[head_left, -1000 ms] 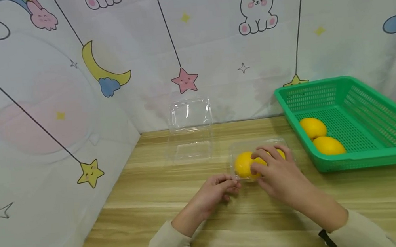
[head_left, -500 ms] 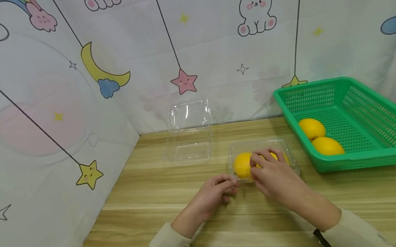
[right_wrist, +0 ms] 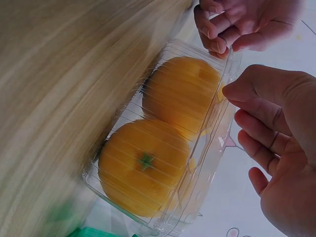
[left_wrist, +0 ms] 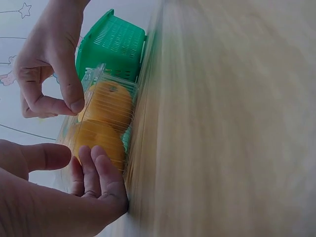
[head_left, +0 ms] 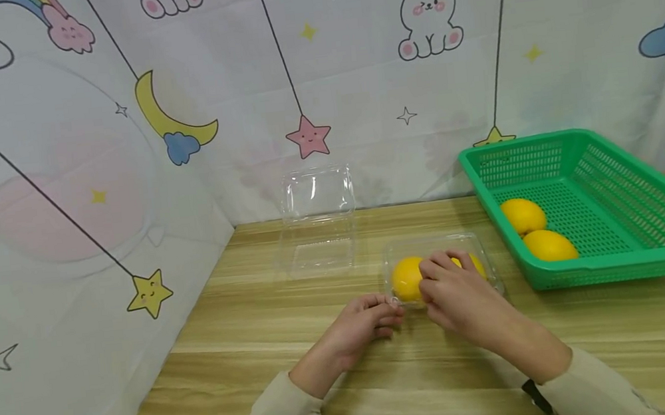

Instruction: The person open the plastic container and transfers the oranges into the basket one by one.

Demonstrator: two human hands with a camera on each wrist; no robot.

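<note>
A clear plastic clamshell box [head_left: 397, 251] with oranges [head_left: 407, 280] inside stands on the table ahead of me. Two oranges [right_wrist: 140, 173] show through its ribbed front wall in the right wrist view; others behind are partly hidden. At the front left corner, my left hand [head_left: 359, 328] holds the rim between thumb and fingers, with its fingertips [left_wrist: 94, 160] against the front wall. My right hand [head_left: 461, 298] bends over the front edge, thumb and forefinger pinching the rim near the middle. It covers part of the fruit in the head view.
Right of the box is a green plastic basket [head_left: 614, 259] with two loose oranges [head_left: 549, 245] at its left side. Behind to the left, another clear clamshell box [head_left: 321, 248] stands with its lid raised against the printed cloth backdrop [head_left: 369, 84].
My right hand's fingers have drawn in from spread over the top of the box to a pinch at its front rim. The left hand has stayed at the corner.
</note>
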